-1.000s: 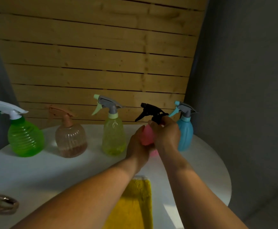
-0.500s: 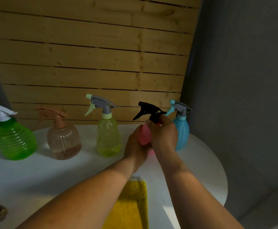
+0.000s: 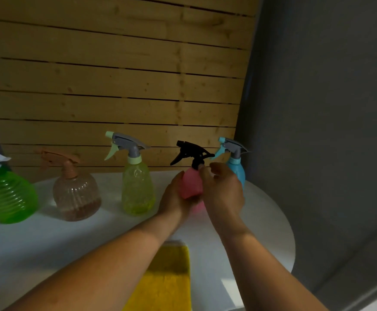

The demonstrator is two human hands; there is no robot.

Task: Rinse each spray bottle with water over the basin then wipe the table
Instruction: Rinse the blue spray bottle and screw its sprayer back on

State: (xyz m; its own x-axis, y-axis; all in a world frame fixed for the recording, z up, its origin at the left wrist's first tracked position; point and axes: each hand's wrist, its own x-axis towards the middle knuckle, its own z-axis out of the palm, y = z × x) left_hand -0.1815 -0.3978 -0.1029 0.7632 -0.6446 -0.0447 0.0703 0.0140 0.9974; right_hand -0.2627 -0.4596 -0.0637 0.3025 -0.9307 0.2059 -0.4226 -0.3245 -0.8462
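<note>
A round white table (image 3: 261, 221) stands by a wall of wooden planks (image 3: 115, 75), and the small pink plastic spray bottle with a black trigger top (image 3: 190, 182) is near its back edge. The left hand (image 3: 175, 198) wraps round the bottle's belly, and the right hand (image 3: 222, 191) pinches its thin neck just under the black top. The bottle looks light, smooth and maybe slippery, so I think the belly is the best place to hold it while the top gets twisted.

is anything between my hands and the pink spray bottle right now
No. The left hand grips the pink spray bottle by its body, and the right hand pinches its neck under the black trigger head.
</note>
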